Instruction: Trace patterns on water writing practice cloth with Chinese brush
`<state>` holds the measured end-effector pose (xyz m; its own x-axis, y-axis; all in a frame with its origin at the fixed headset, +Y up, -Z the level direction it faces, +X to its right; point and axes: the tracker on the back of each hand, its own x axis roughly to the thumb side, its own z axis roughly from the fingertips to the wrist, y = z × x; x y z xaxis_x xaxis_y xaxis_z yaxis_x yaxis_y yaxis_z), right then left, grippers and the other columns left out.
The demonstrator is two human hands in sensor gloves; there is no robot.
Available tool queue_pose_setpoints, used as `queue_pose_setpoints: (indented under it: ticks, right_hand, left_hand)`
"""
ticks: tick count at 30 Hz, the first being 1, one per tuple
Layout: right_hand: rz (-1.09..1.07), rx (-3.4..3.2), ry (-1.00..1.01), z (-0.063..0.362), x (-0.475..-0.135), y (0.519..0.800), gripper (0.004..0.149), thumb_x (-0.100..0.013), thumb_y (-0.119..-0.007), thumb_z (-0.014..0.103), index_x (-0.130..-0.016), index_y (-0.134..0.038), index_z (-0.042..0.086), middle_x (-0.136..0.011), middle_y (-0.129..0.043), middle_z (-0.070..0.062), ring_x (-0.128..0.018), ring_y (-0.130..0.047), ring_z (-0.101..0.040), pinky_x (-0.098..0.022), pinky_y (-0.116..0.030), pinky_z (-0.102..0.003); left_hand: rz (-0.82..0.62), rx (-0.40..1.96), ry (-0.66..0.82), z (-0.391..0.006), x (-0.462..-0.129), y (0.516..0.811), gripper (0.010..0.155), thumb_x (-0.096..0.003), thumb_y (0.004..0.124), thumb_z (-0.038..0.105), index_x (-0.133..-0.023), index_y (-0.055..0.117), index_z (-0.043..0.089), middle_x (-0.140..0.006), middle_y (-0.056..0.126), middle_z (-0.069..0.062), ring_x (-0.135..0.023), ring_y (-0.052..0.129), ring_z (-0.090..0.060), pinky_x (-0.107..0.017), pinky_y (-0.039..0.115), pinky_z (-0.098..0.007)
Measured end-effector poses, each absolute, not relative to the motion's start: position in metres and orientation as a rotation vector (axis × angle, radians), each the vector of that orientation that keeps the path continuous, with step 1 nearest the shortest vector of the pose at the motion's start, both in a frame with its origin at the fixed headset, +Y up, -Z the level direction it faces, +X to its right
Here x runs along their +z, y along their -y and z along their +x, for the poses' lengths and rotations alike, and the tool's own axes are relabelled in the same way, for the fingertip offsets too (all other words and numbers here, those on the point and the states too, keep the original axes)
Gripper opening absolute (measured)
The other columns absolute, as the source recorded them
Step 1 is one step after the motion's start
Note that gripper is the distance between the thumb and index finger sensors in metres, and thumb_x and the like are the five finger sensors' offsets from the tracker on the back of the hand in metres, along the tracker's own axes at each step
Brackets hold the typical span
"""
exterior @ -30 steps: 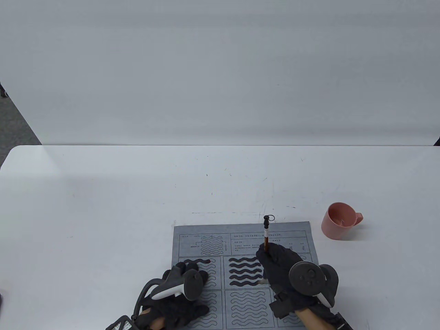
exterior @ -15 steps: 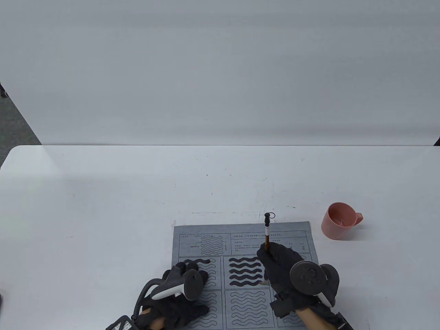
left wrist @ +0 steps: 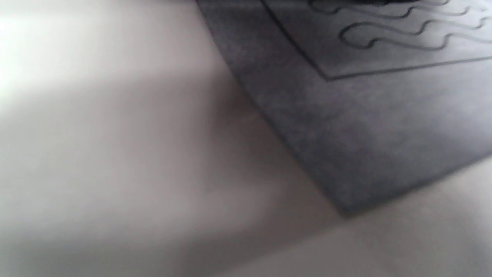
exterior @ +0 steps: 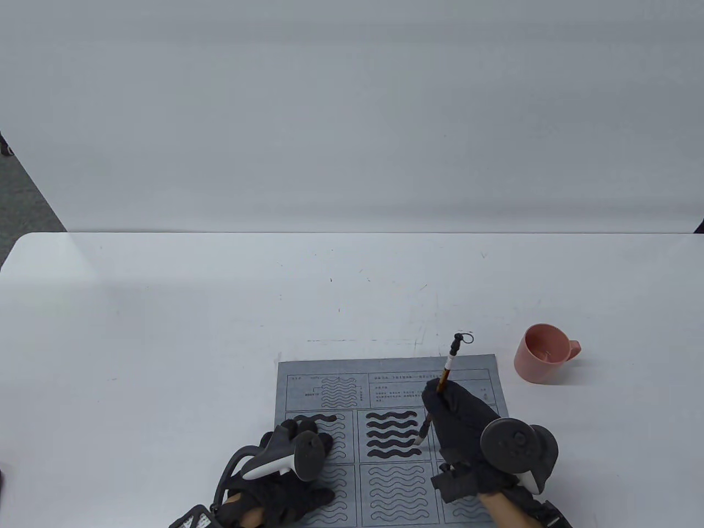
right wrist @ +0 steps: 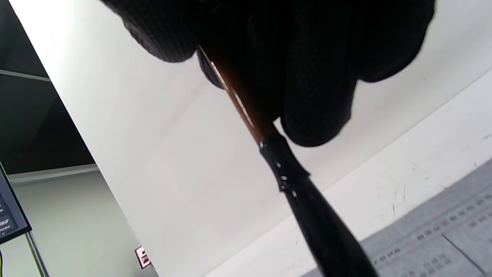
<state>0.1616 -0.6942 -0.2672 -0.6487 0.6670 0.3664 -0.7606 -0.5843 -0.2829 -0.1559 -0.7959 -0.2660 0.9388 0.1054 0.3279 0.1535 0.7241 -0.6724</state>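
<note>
Gripping a slim brown-handled brush (exterior: 443,380), right hand (exterior: 462,423); left hand (exterior: 286,467) flat on felt-like grey cloth (exterior: 385,374).

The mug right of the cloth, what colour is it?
Pink; the mug shows best in the table view.

Left hand (exterior: 286,467): gloved, palm down, lying flat. Right hand (exterior: 462,423): gloved, raised, fingers (right wrist: 319,96) curled together in a pinch.

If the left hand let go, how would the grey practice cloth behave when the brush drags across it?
The cloth looks thin and flat on the smooth table, so it would probably slide. It likely flops when lifted. The left hand rests on it, seemingly as an anchor.
</note>
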Motion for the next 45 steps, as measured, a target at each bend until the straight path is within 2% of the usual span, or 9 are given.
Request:
queue_pose_setpoints:
  ticks: [5, 11, 18, 24, 27, 30, 33, 36, 45]
  right_hand:
    - [0.198, 2.159, 0.664, 0.191, -0.267, 0.676, 0.039, -0.056, -0.072, 0.038, -0.081, -0.083, 0.010, -0.069, -0.101, -0.014, -0.048, -0.106, -0.030, -0.049, -0.080, -0.058]
    - [-0.032, 1.920, 1.052, 0.283, -0.250, 0.647, 0.040, -0.055, -0.068, 0.033, -0.085, -0.077, 0.007, -0.075, -0.097, -0.015, -0.055, -0.104, -0.032, -0.052, -0.077, -0.060]
    - [-0.322, 1.859, 1.004, 0.380, -0.255, 0.680, 0.043, -0.054, -0.064, 0.029, -0.092, -0.069, 0.009, -0.090, -0.088, -0.017, -0.072, -0.100, -0.035, -0.059, -0.073, -0.061]
    - [-0.319, 1.844, 0.773, 0.363, -0.281, 0.714, 0.044, -0.055, -0.064, 0.031, -0.094, -0.067, 0.012, -0.095, -0.085, -0.016, -0.078, -0.097, -0.036, -0.062, -0.070, -0.061]
    - [-0.300, 1.962, 0.652, 0.349, -0.291, 0.721, 0.046, -0.055, -0.061, 0.037, -0.096, -0.069, 0.015, -0.109, -0.069, -0.016, -0.096, -0.075, -0.041, -0.067, -0.052, -0.063]
    - [-0.399, 1.970, 0.569, 0.345, -0.292, 0.728, 0.048, -0.057, -0.060, 0.040, -0.099, -0.068, 0.017, -0.115, -0.054, -0.020, -0.101, -0.059, -0.047, -0.067, -0.045, -0.066]
    - [-0.449, 1.973, 0.499, 0.350, -0.294, 0.736, 0.050, -0.058, -0.061, 0.038, -0.102, -0.066, 0.014, -0.116, -0.048, -0.023, -0.101, -0.055, -0.051, -0.066, -0.043, -0.069]
    - [-0.415, 2.024, 0.342, 0.356, -0.300, 0.738, 0.056, -0.059, -0.054, 0.031, -0.106, -0.054, 0.001, -0.117, -0.036, -0.030, -0.101, -0.051, -0.055, -0.067, -0.042, -0.069]
    - [-0.566, 2.220, 0.074, 0.331, -0.292, 0.728, 0.061, -0.061, -0.053, 0.031, -0.105, -0.050, -0.011, -0.111, -0.047, -0.042, -0.092, -0.063, -0.063, -0.062, -0.051, -0.073]
  left_hand:
    - [-0.765, -0.028, 0.360, -0.156, -0.266, 0.796, 0.091, -0.0454, 0.048, 0.069, -0.098, -0.020, 0.042, -0.103, -0.034, 0.003, -0.096, -0.031, -0.035, -0.072, -0.007, -0.061]
    - [-0.766, -0.024, 0.361, -0.156, -0.266, 0.796, 0.091, -0.0457, 0.048, 0.069, -0.098, -0.020, 0.042, -0.103, -0.034, 0.003, -0.096, -0.031, -0.035, -0.071, -0.008, -0.061]
    - [-0.771, -0.024, 0.361, -0.156, -0.266, 0.796, 0.091, -0.0456, 0.048, 0.069, -0.098, -0.021, 0.042, -0.102, -0.034, 0.003, -0.096, -0.031, -0.035, -0.071, -0.008, -0.061]
    - [-0.771, -0.018, 0.360, -0.156, -0.266, 0.797, 0.091, -0.0455, 0.048, 0.069, -0.098, -0.021, 0.042, -0.102, -0.034, 0.003, -0.095, -0.032, -0.034, -0.071, -0.009, -0.061]
    - [-0.774, -0.020, 0.359, -0.156, -0.266, 0.797, 0.091, -0.0455, 0.048, 0.069, -0.098, -0.021, 0.042, -0.102, -0.035, 0.003, -0.095, -0.032, -0.034, -0.071, -0.009, -0.061]
    - [-0.774, -0.017, 0.359, -0.156, -0.266, 0.797, 0.091, -0.0455, 0.049, 0.068, -0.098, -0.021, 0.042, -0.102, -0.034, 0.003, -0.095, -0.032, -0.034, -0.071, -0.009, -0.061]
    - [-0.775, -0.014, 0.357, -0.157, -0.266, 0.797, 0.091, -0.0455, 0.048, 0.069, -0.098, -0.021, 0.042, -0.102, -0.034, 0.004, -0.095, -0.032, -0.034, -0.071, -0.009, -0.061]
    - [-0.779, -0.015, 0.356, -0.156, -0.266, 0.797, 0.091, -0.0455, 0.048, 0.069, -0.097, -0.021, 0.042, -0.101, -0.035, 0.004, -0.095, -0.033, -0.034, -0.070, -0.009, -0.061]
    - [-0.766, -0.026, 0.360, -0.159, -0.269, 0.794, 0.091, -0.0451, 0.051, 0.068, -0.099, -0.018, 0.044, -0.103, -0.032, 0.005, -0.097, -0.030, -0.033, -0.072, -0.007, -0.061]
